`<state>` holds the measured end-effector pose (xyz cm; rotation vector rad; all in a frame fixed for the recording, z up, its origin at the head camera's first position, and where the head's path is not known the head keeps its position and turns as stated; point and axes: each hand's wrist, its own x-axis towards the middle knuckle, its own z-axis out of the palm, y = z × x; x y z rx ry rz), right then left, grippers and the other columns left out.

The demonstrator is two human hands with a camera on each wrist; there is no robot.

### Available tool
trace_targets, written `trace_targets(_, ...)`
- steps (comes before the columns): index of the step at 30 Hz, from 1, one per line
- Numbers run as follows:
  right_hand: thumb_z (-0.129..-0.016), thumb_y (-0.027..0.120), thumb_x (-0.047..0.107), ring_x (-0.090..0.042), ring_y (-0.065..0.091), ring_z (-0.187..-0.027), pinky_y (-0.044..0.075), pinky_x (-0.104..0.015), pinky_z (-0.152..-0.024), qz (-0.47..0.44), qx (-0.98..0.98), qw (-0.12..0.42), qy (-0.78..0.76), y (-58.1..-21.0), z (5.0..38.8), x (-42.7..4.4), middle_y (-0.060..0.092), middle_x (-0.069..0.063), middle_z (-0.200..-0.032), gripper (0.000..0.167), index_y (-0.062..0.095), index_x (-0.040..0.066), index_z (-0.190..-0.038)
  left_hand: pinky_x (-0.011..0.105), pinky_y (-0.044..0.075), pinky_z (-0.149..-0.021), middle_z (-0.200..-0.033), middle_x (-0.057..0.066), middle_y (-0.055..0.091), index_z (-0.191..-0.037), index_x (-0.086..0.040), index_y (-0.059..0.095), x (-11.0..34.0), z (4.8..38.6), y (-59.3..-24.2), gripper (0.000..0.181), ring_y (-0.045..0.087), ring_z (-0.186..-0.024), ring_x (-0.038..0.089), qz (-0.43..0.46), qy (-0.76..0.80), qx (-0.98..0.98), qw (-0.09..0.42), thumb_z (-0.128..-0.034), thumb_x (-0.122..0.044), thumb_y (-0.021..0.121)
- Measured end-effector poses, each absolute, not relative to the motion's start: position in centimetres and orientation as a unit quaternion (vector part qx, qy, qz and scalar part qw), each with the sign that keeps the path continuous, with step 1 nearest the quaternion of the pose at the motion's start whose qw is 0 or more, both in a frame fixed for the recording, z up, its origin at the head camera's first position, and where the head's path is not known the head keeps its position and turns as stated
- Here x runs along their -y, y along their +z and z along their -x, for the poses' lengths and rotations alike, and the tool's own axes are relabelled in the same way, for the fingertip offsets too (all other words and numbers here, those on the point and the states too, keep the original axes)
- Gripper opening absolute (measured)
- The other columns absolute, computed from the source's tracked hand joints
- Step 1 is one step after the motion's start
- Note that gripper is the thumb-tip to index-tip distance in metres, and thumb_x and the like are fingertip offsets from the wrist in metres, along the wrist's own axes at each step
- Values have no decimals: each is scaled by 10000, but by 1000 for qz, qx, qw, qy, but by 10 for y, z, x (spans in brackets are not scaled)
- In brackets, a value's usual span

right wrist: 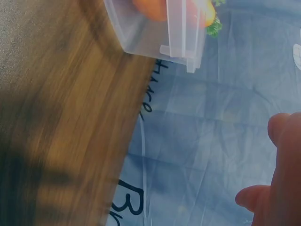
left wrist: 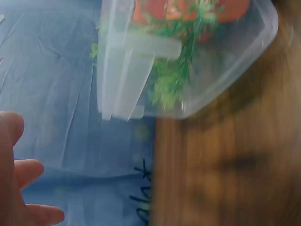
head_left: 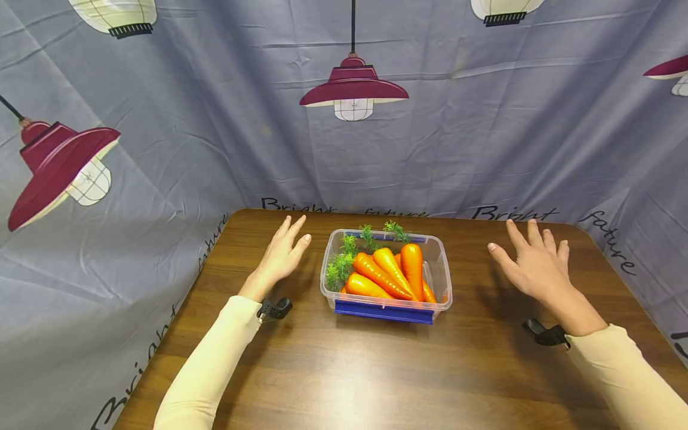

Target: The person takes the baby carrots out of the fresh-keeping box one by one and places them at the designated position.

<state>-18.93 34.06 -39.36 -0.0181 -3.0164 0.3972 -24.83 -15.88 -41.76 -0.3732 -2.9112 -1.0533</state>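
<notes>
A clear plastic container (head_left: pixel 441 269) with blue clips on its long sides stands on the table, holding several orange carrots (head_left: pixel 368 286) with green leafy tops (head_left: pixel 340 269). To its left, my left hand (head_left: pixel 279 254) hovers with fingers spread, apart from the container and holding nothing. Over on the right, my right hand (head_left: pixel 537 263) is held above the table, fingers apart, farther from the container than the left. The left wrist view has the container's end wall (left wrist: pixel 225 89) with leafy tops inside; the right wrist view catches its opposite end (right wrist: pixel 146 44).
The brown wooden table (head_left: pixel 344 364) runs back to a grey-blue cloth backdrop (head_left: pixel 258 137) printed with lamps and lettering. Cloth also closes off the left and right sides. Each wrist wears a black strap (head_left: pixel 275 308).
</notes>
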Motion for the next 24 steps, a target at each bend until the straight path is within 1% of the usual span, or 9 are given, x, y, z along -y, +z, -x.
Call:
trace_targets(3,-1030,277,657,-708,103,-1404,-1,-856,-1080,6,990,51,132,-394,189,-339,65,-426,-1611,829,139,115,-1641,682,266,-1208,-1701,239,120,-1623,-195,285,154,245,-425,584,221,-1532,503,117,-381,917,13,-1086,-384,416)
trace_targets(7,-1034,289,644,-706,110,-1403,-3,-855,-1080,4,989,53,135,-394,189,-338,76,-428,-1608,815,140,123,-1643,647,313,-1204,-1680,228,210,-1609,-182,317,146,241,-435,560,267,-1528,468,111,-432,895,11,-1087,-356,421)
trace_targets(11,-1034,285,647,-704,125,-1399,0,-857,-1080,0,989,56,134,-393,190,-336,95,-431,-1604,813,145,128,-1643,594,363,-1196,-1638,243,304,-1590,-137,350,136,239,-448,525,375,-1473,474,103,-500,860,10,-1092,-281,430)
trace_targets(14,-1036,285,644,-704,135,-1398,3,-857,-1083,-2,989,58,133,-392,190,-334,106,-433,-1602,809,152,125,-1642,607,420,-1146,-1619,274,325,-1583,-123,356,127,237,-455,509,446,-1417,497,92,-557,826,-4,-1092,-228,434)
trace_targets(17,-1041,295,628,-708,141,-1396,6,-859,-1081,-2,990,56,132,-392,190,-333,117,-434,-1600,798,155,120,-1641,611,481,-1080,-1617,298,317,-1583,-115,349,119,235,-462,506,466,-1402,496,81,-598,797,-23,-1092,-202,433)
trace_targets(19,-1043,289,628,-710,140,-1396,6,-860,-1081,-2,990,53,131,-391,189,-333,116,-434,-1599,798,149,120,-1642,609,500,-1059,-1614,307,315,-1581,-90,343,115,235,-466,504,462,-1402,503,81,-615,784,-29,-1091,-177,427)
trace_targets(24,-1041,266,647,-710,141,-1397,5,-860,-1085,-3,991,50,128,-391,190,-334,114,-434,-1600,808,138,125,-1645,608,441,-1127,-1601,297,351,-1562,-59,372,107,233,-470,491,432,-1433,488,78,-640,764,-25,-1082,-144,435)
